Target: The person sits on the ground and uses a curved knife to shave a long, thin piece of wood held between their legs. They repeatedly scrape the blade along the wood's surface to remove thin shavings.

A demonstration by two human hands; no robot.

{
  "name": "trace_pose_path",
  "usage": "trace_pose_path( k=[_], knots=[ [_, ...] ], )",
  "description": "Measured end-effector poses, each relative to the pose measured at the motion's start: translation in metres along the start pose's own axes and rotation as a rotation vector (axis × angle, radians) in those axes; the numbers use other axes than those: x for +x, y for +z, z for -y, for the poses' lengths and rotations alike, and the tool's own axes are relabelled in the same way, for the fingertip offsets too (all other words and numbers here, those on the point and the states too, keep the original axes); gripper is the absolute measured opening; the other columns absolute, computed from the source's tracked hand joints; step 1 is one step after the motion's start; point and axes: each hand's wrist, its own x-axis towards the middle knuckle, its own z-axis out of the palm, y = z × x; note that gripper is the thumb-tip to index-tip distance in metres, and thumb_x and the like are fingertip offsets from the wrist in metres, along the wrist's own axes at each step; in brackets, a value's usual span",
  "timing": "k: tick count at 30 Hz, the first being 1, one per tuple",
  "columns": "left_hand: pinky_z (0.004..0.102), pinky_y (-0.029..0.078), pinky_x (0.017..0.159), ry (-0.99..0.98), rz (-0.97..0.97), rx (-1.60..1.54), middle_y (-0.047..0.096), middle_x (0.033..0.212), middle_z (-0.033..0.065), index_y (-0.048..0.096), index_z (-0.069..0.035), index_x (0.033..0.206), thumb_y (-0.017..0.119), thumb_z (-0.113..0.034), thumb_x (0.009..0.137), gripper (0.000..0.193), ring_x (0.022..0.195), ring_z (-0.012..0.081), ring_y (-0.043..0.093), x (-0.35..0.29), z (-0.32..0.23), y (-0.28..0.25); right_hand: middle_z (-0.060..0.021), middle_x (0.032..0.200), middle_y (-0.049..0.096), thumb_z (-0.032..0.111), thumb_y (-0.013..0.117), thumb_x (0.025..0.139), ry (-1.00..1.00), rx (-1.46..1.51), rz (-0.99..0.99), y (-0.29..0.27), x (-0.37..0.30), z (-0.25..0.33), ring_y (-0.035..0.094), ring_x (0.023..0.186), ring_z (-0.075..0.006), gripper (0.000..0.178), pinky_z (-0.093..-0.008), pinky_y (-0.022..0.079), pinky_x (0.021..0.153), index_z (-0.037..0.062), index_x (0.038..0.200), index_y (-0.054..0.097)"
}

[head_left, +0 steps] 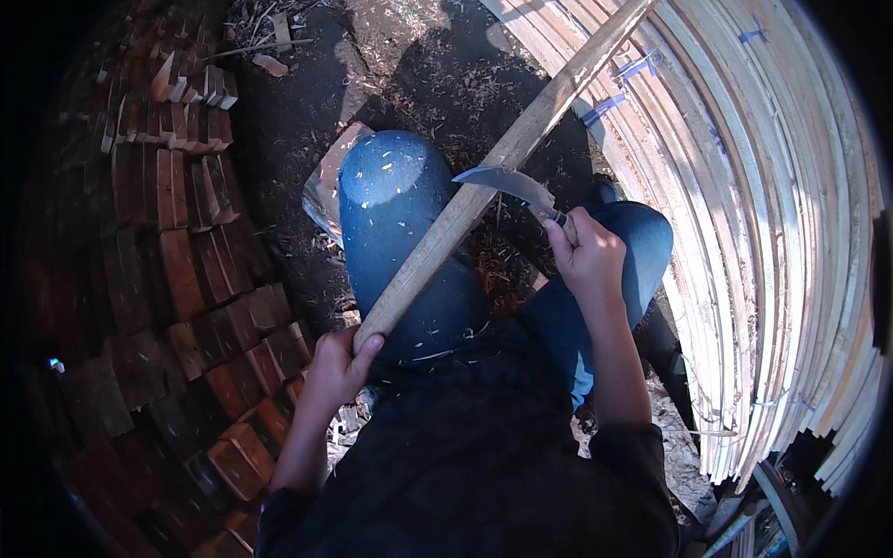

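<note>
A long wooden pole [443, 232] slants from my lap up to the far right, passing over my left thigh. My left hand [339, 366] is closed round its near end. In my right hand [590, 253] is the handle of a curved knife [507, 180], gripped with the thumb along it. The blade, shaped like a sickle, lies across the pole about midway, its tip pointing left. Whether the edge bites into the wood cannot be made out. Pale shavings speckle my jeans [395, 191].
Stacked reddish wooden blocks [186, 270] rise along the left. To the right lies a big bundle of long pale wooden strips [735, 186], tied in places with blue bands [605, 109]. Dark ground strewn with wood chips [446, 74] stretches ahead of my knees.
</note>
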Motion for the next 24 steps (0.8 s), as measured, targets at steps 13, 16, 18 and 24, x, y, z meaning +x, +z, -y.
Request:
trace_pose_path(
  k=[13,16,18,24],
  knots=[
    [0.0334,0.037,0.048,0.004,0.056,-0.064,0.044,0.051,0.0076,0.055,0.006,0.075,0.052,-0.045,0.092,0.054,0.051,0.0115,0.043,0.006,0.006,-0.001,-0.0095,0.057,0.055,0.033,0.067,0.082,0.101,0.091,0.04,0.013,-0.004,0.001,0.057,0.049,-0.0294,0.036,-0.0374,0.043,0.043,0.0059,0.068,0.048],
    [0.0328,0.036,0.048,0.027,0.019,-0.042,0.045,0.051,0.0072,0.056,0.006,0.075,0.052,-0.044,0.092,0.053,0.051,0.0113,0.042,0.004,0.009,0.001,-0.0067,0.053,0.054,0.036,0.068,0.082,0.039,0.114,0.11,0.007,-0.022,0.031,0.058,0.048,-0.0268,0.036,-0.0359,0.045,0.043,0.0072,0.07,0.049],
    [0.0322,0.036,0.047,0.03,0.019,-0.059,0.045,0.051,0.0067,0.056,0.005,0.074,0.052,-0.043,0.092,0.051,0.05,0.0113,0.043,0.004,0.0,0.001,-0.0061,0.055,0.055,0.037,0.068,0.081,-0.099,0.073,0.124,0.011,-0.026,0.03,0.059,0.048,-0.0252,0.035,-0.0348,0.046,0.044,0.0081,0.071,0.051],
    [0.0316,0.035,0.046,0.03,0.017,-0.08,0.043,0.049,0.0043,0.055,0.004,0.073,0.051,-0.045,0.093,0.053,0.049,0.0102,0.041,0.006,0.005,0.002,-0.0112,0.051,0.053,0.034,0.067,0.083,0.138,0.07,-0.118,0.01,0.013,-0.012,0.057,0.047,-0.0295,0.039,-0.0352,0.044,0.041,0.005,0.064,0.049]
  ],
)
